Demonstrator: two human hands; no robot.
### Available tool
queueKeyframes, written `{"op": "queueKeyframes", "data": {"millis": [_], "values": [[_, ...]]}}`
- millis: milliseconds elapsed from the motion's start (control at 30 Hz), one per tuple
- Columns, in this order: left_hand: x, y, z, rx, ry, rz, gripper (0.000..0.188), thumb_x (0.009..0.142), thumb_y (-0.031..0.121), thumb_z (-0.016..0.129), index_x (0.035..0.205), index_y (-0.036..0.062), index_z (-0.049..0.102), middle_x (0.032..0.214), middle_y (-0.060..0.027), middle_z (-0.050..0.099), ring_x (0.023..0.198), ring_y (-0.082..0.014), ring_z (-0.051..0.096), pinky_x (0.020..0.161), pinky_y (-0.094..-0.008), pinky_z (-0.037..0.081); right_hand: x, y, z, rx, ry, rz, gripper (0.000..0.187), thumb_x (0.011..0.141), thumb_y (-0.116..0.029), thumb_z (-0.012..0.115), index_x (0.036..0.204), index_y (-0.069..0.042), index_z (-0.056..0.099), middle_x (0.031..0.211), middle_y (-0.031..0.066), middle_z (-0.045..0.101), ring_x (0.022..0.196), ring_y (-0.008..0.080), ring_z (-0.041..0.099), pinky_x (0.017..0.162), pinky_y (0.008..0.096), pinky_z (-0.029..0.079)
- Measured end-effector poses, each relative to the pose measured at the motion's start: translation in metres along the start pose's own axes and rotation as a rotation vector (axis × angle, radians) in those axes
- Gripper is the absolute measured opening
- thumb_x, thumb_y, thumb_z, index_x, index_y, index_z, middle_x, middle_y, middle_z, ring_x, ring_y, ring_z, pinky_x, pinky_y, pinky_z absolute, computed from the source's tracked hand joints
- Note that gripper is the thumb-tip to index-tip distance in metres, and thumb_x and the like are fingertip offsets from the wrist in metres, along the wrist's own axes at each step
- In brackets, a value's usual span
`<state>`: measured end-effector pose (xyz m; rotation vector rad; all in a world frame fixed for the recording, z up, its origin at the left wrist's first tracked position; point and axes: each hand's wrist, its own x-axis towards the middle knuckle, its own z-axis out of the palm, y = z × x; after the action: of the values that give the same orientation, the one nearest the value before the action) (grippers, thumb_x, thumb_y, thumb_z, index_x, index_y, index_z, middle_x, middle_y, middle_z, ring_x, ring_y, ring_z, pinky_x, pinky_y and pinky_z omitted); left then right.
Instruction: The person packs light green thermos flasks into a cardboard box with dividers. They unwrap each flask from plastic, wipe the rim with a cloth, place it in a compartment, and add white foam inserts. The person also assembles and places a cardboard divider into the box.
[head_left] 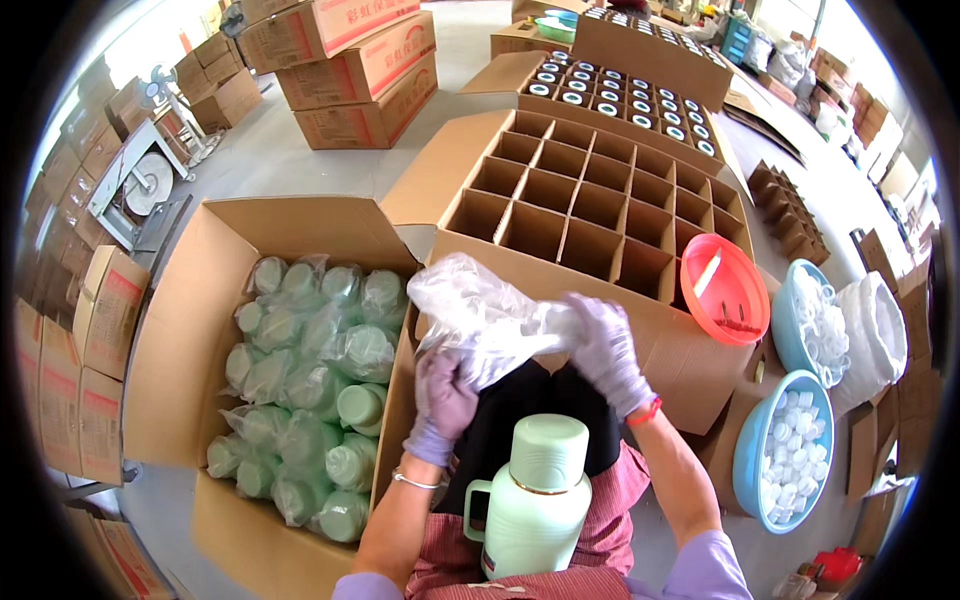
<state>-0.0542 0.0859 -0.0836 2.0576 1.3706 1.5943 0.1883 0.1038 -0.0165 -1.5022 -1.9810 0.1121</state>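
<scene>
Both my gloved hands hold a crumpled clear plastic bag (pixel 480 310) above my knees. My left hand (pixel 446 390) grips its lower left side, fingers closed. My right hand (pixel 603 350) pinches the bag's right end, fingers bent round it. On my lap stands a pale green thermos jug (pixel 537 500) with a handle on its left and its lid on. To my left, an open carton (pixel 165 340) holds several green thermos jugs (pixel 310 350) in clear plastic bags. In front of me is a carton with cardboard dividers (pixel 570 205); its visible cells look vacant.
A red bowl (pixel 748 270) with small tools sits on the divided carton's right corner. At right are a blue basin of white caps (pixel 770 400), a basin of clear rings (pixel 790 290) and a white sack (pixel 870 320). Filled cartons (pixel 610 125) stand beyond; stacked boxes (pixel 370 110) at back left.
</scene>
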Motion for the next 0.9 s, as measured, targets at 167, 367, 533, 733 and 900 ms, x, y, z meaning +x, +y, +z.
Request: {"op": "queueKeyframes", "data": {"millis": [167,367,533,733,900], "values": [[-0.038,-0.011,-0.05,-0.237,-0.229,-0.373,0.039,0.076,0.012,0.073,0.112,0.0015,0.061,0.103,-0.0122,0.065,0.1,-0.0335,0.059,0.092,-0.0407,0.043,-0.096,0.08,-0.021,0.672,0.375,0.655,0.022,0.088,0.002,0.046,0.103,0.004,0.063,0.087,0.0054,0.063,0.082,0.0143,0.059,0.081,0.0273,0.048],[-0.016,0.038,-0.037,-0.792,-0.116,-0.658,0.02,0.092,0.008,0.058,0.11,-0.0004,0.062,0.106,-0.0125,0.064,0.099,-0.0237,0.061,0.089,-0.0329,0.047,-0.073,-0.007,-0.045,0.506,0.0,0.059,0.1,0.066,-0.059,0.077,0.137,0.002,0.041,0.133,0.0222,0.045,0.128,0.0364,0.04,0.108,0.0449,0.032],[-0.009,0.043,-0.038,-0.477,-0.392,-0.048,0.022,0.093,0.008,0.059,0.113,0.0053,0.065,0.105,-0.0122,0.065,0.096,-0.0226,0.062,0.08,-0.0344,0.051,-0.018,-0.003,-0.014,-0.182,0.027,0.077,0.059,0.07,-0.026,0.073,0.122,-0.008,0.054,0.108,0.0139,0.06,0.105,0.0316,0.056,0.103,0.0531,0.03],[-0.029,0.032,-0.076,-0.971,-0.712,-0.825,0.056,0.08,0.036,0.076,0.116,-0.0053,0.064,0.081,0.0049,0.058,0.072,-0.0063,0.053,0.068,-0.0187,0.041,-0.089,0.007,-0.019,-0.034,0.349,0.321,0.038,0.081,-0.01,0.062,0.117,-0.001,0.055,0.111,0.0175,0.059,0.104,0.0364,0.056,0.098,0.051,0.038],[-0.049,0.067,-0.109,-0.829,-0.823,-0.8,0.028,0.083,0.019,0.065,0.102,-0.0016,0.068,0.092,-0.0062,0.062,0.081,-0.014,0.057,0.073,-0.0256,0.045,-0.195,-0.073,-0.035,0.123,0.241,-0.015,0.038,0.083,-0.004,0.059,0.119,0.006,0.05,0.115,0.0235,0.054,0.108,0.0401,0.053,0.096,0.0502,0.041]]}}
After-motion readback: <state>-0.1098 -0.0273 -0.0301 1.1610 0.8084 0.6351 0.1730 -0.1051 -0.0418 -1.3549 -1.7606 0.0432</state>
